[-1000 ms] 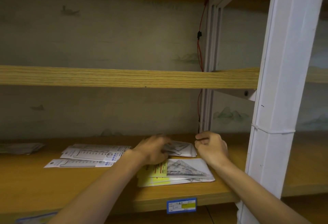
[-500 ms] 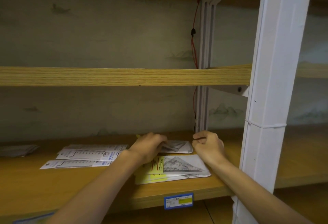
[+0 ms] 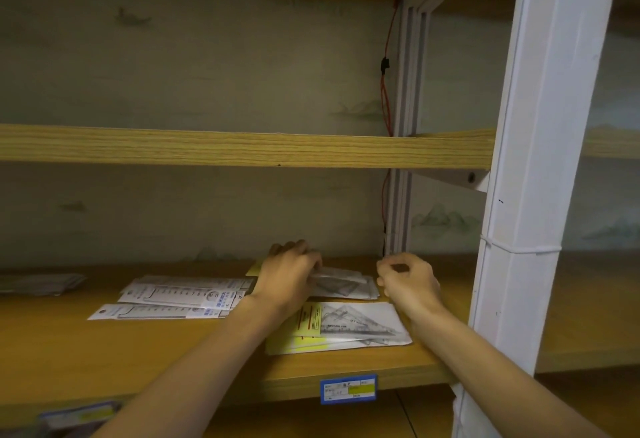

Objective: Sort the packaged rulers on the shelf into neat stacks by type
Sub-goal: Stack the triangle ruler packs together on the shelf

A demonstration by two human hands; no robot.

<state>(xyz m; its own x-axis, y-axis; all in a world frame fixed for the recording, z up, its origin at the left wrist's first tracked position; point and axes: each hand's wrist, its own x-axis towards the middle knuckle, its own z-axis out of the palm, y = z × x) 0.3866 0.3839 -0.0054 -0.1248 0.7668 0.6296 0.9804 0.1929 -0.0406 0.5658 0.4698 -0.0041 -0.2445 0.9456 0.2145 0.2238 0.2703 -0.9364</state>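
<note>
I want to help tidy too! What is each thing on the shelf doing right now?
left hand: resting on the back triangle packs
right hand: fingers curled, beside those packs
back triangle packs: lying flat, untidy
front triangle packs: stacked, edges fanned
straight ruler packs: lying flat, overlapping, askew

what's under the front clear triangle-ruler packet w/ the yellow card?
Under the front clear triangle-ruler packet with the yellow card lie more like packets, their yellow and white edges poking out at left and front. How many cannot be told; below them is the wooden shelf board.
</note>
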